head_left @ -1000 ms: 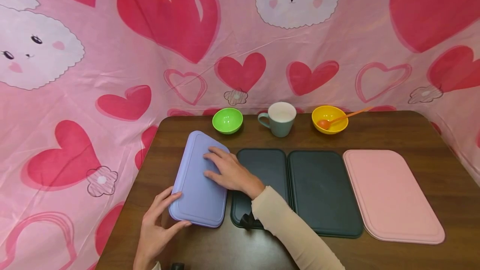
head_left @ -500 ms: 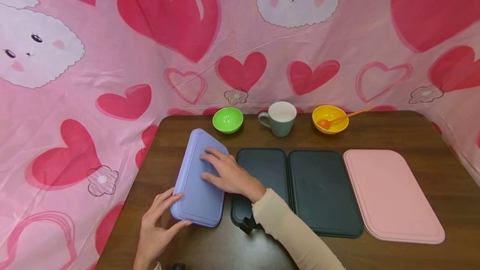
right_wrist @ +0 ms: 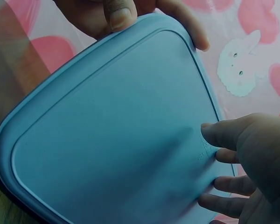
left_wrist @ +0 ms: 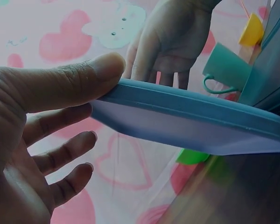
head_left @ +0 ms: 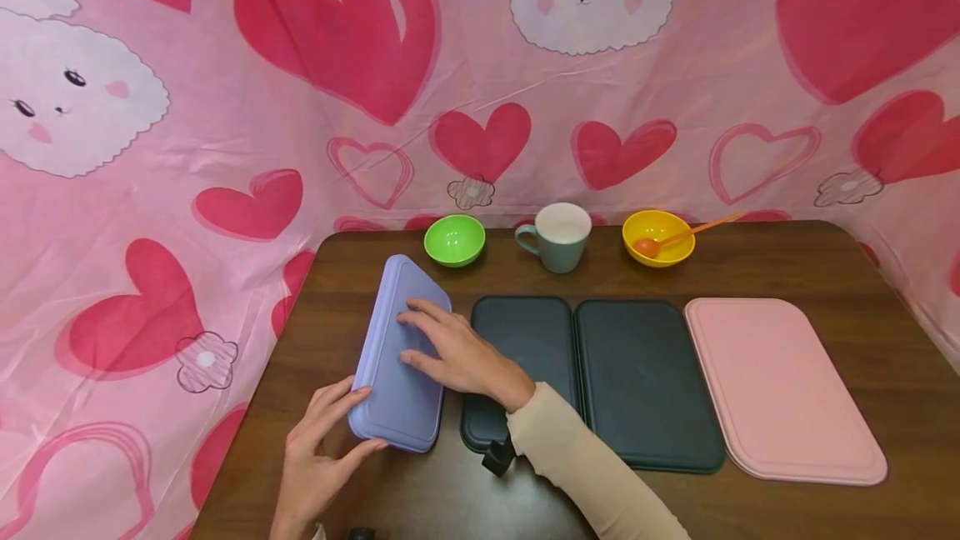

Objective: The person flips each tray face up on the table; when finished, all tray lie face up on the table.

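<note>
A lavender rectangular board point(head_left: 401, 382) with rounded corners and a raised rim stands tilted on the left of the table, its right long edge low and its left edge raised. My left hand point(head_left: 318, 448) pinches its near left corner, the thumb point(left_wrist: 107, 67) on one side and a forefinger behind, other fingers spread free. My right hand point(head_left: 465, 357) is held over the board's upper face with fingers spread and slightly bent. In the right wrist view its fingertips point(right_wrist: 207, 200) are at the board's surface; whether they touch I cannot tell.
Two dark green boards point(head_left: 648, 390) and a pink board point(head_left: 783, 390) lie flat to the right. Along the back stand a green bowl point(head_left: 455, 242), a grey-green mug point(head_left: 562, 244) and a yellow bowl point(head_left: 637, 227) holding an orange spoon point(head_left: 693, 230). A heart-patterned cloth hangs behind.
The lavender board has tipped up more steeply, its left edge rising and its face turning right. My left hand has shifted slightly right with it; my right hand has edged left.
</note>
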The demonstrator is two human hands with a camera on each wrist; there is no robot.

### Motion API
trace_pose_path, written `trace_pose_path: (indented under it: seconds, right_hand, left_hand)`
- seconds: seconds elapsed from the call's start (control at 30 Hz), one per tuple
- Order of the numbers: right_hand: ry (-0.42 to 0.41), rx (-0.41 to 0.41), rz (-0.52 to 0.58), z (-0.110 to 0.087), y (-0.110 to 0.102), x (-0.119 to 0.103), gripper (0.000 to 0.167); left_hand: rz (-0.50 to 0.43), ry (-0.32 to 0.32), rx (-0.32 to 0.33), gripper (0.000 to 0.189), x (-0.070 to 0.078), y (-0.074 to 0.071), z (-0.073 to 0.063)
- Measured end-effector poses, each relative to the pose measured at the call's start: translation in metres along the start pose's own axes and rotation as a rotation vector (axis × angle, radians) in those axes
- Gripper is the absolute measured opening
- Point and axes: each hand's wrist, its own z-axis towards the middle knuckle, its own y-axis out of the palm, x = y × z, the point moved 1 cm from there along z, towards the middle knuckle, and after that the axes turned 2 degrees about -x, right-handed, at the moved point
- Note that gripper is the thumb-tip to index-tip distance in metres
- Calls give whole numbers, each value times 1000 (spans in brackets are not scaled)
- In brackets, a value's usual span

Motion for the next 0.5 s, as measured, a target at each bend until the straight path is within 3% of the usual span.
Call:
trace_pose_path:
  seconds: [0.5]
  right_hand:
    - [-52, 30, 106, -11, -5, -3, 62]
  left_hand:
    - [-21, 92, 4, 50, 9, 8, 6]
